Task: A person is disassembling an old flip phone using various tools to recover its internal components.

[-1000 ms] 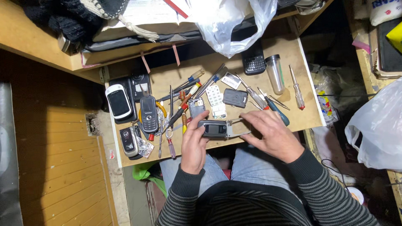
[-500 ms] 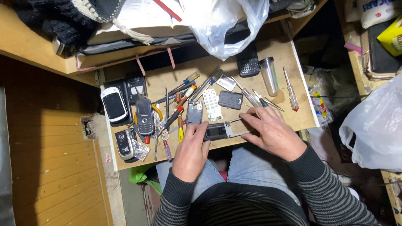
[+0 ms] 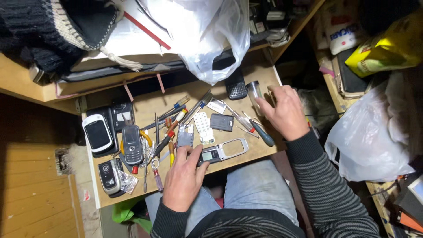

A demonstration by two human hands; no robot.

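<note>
Wooden worktop (image 3: 145, 103) is lying cluttered with tools and old phones. Left hand (image 3: 183, 178) is resting there, fingers clamped on an opened grey flip phone (image 3: 220, 152) jutting just past its fingertips. Right hand (image 3: 284, 110) is hovering, fingers loosely curled apart, its fingertips beside a clear tube (image 3: 254, 91).

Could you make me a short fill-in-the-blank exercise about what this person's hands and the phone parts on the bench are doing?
1. The left hand holds an opened flip phone at the bench's ____ edge.
2. The right hand reaches toward a clear plastic ____ standing near the dark keypad phone.
3. A white keypad sheet lies just ____ of the dark square part.

Missing words: front; tube; left
</note>
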